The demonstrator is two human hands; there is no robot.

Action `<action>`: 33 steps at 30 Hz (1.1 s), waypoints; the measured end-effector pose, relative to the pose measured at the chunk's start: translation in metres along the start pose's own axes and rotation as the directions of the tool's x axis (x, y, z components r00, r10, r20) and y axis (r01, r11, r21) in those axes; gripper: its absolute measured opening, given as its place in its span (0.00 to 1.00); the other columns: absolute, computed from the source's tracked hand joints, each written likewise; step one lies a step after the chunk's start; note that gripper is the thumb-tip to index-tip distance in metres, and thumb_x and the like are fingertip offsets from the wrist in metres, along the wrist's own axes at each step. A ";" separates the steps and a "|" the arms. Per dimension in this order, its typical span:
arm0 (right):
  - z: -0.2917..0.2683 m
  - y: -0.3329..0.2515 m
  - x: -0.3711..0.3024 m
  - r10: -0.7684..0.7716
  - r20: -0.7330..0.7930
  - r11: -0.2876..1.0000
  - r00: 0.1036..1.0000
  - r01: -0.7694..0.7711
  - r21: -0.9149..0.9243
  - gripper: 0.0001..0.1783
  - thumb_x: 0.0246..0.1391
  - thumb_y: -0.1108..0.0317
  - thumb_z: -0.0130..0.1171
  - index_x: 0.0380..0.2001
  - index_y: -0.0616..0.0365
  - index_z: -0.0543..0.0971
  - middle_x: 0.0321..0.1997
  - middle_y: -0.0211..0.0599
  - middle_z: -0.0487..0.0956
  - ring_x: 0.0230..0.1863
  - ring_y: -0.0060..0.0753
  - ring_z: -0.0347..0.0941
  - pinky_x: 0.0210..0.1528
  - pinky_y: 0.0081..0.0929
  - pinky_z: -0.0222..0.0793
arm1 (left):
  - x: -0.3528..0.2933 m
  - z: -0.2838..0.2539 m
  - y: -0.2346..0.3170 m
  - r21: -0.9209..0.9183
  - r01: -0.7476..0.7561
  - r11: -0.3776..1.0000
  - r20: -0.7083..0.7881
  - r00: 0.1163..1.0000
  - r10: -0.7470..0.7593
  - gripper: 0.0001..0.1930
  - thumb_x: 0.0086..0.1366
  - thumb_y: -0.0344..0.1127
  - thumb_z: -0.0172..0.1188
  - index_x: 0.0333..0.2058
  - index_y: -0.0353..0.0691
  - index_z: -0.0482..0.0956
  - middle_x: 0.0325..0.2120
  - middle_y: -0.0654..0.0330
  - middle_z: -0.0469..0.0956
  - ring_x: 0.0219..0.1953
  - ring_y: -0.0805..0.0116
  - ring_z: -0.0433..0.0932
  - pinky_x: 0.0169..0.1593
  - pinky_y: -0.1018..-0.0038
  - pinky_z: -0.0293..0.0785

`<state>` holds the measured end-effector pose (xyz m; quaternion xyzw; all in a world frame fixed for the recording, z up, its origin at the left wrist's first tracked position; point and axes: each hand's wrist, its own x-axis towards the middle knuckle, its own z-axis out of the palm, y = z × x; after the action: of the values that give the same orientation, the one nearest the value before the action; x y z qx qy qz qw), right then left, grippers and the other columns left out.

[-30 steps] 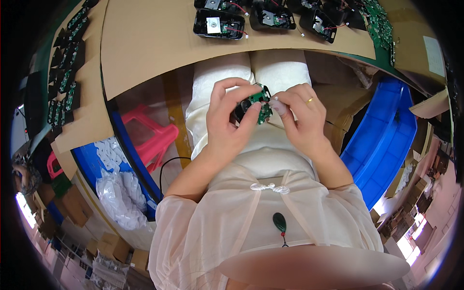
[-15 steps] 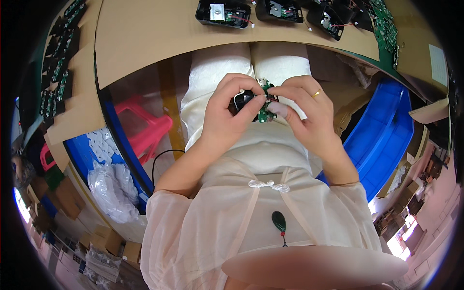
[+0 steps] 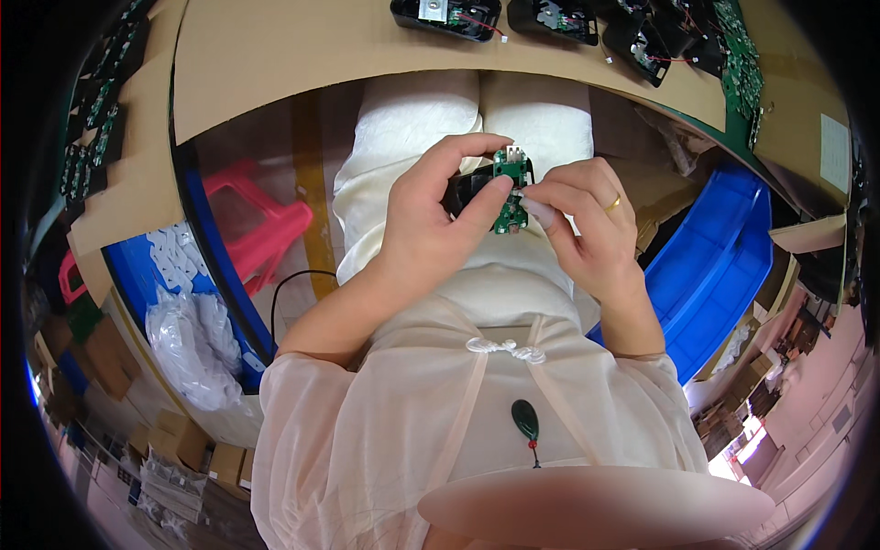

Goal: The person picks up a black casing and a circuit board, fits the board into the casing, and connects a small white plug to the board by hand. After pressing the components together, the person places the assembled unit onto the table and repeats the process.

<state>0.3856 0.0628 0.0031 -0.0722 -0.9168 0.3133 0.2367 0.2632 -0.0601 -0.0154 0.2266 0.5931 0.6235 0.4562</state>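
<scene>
Over my lap, my left hand is closed around a black plastic housing with a green circuit board at its right side. The board stands nearly upright, a silvery connector at its top end, and my left thumb presses on its face. My right hand has thumb and fingertips pinched together at the board's right edge, a whitish cover on one fingertip. What the pinch holds is too small to make out. My left fingers hide part of the housing.
Ahead, a cardboard-covered table bears several black housings with thin wires and a pile of green boards. More boards line the left. Right stands a blue bin; left, a pink stool and clear plastic bags.
The board has turned, so more of its face and its top connector show. My right fingers have shifted from its upper part down to the right edge. The whole view has shifted slightly.
</scene>
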 end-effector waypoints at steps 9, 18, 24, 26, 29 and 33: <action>-0.005 -0.005 0.005 -0.079 0.116 0.989 0.990 0.092 -0.111 0.22 0.23 0.82 0.57 0.31 0.63 0.72 0.32 0.37 0.70 0.30 0.37 0.67 0.26 0.28 0.66 | 0.001 0.002 0.000 0.328 -0.250 0.911 -0.034 0.960 0.276 0.14 0.50 0.24 0.57 0.38 0.37 0.72 0.31 0.57 0.73 0.29 0.65 0.75 0.32 0.78 0.70; 0.009 0.003 -0.002 -0.109 0.089 0.986 0.990 0.119 -0.117 0.20 0.25 0.80 0.58 0.31 0.63 0.72 0.31 0.36 0.69 0.29 0.37 0.66 0.25 0.26 0.66 | -0.001 0.002 -0.008 0.224 -0.224 0.949 -0.041 0.970 0.239 0.13 0.51 0.24 0.57 0.38 0.38 0.73 0.30 0.57 0.73 0.28 0.67 0.74 0.31 0.77 0.69; 0.013 -0.001 -0.016 0.279 -0.001 0.934 0.960 -0.271 0.233 0.22 0.43 0.70 0.58 0.44 0.60 0.68 0.29 0.36 0.70 0.25 0.26 0.66 0.24 0.18 0.63 | -0.002 0.000 -0.006 0.177 -0.225 0.958 -0.079 0.967 0.242 0.13 0.53 0.25 0.56 0.39 0.36 0.72 0.32 0.56 0.73 0.31 0.68 0.74 0.35 0.78 0.70; 0.018 -0.007 -0.022 0.600 0.195 0.497 0.776 -0.552 0.669 0.30 0.53 0.63 0.54 0.56 0.58 0.56 0.29 0.33 0.72 0.21 0.14 0.64 0.21 0.12 0.61 | 0.001 0.001 -0.009 0.183 -0.275 0.944 -0.116 0.947 0.298 0.13 0.54 0.26 0.56 0.40 0.35 0.72 0.34 0.54 0.73 0.33 0.66 0.74 0.36 0.78 0.70; 0.022 -0.022 -0.015 0.637 0.379 0.226 0.671 -0.633 0.740 0.29 0.54 0.65 0.52 0.56 0.58 0.55 0.28 0.33 0.72 0.18 0.15 0.64 0.18 0.11 0.59 | 0.000 0.001 -0.015 0.267 -0.354 0.896 -0.040 0.925 0.378 0.13 0.55 0.27 0.55 0.41 0.34 0.72 0.36 0.54 0.72 0.34 0.65 0.74 0.36 0.77 0.70; 0.029 -0.022 -0.013 0.692 0.369 0.190 0.621 -0.649 0.737 0.19 0.55 0.68 0.49 0.49 0.59 0.60 0.27 0.34 0.72 0.15 0.15 0.62 0.15 0.12 0.56 | -0.002 0.003 -0.016 0.343 -0.385 0.857 -0.025 0.908 0.418 0.12 0.56 0.28 0.55 0.41 0.34 0.72 0.36 0.54 0.72 0.34 0.65 0.74 0.36 0.77 0.70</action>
<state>0.3834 0.0256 -0.0087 -0.3513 -0.5243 0.7691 0.1011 0.2713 -0.0624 -0.0294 0.3874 0.6506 0.6069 0.2417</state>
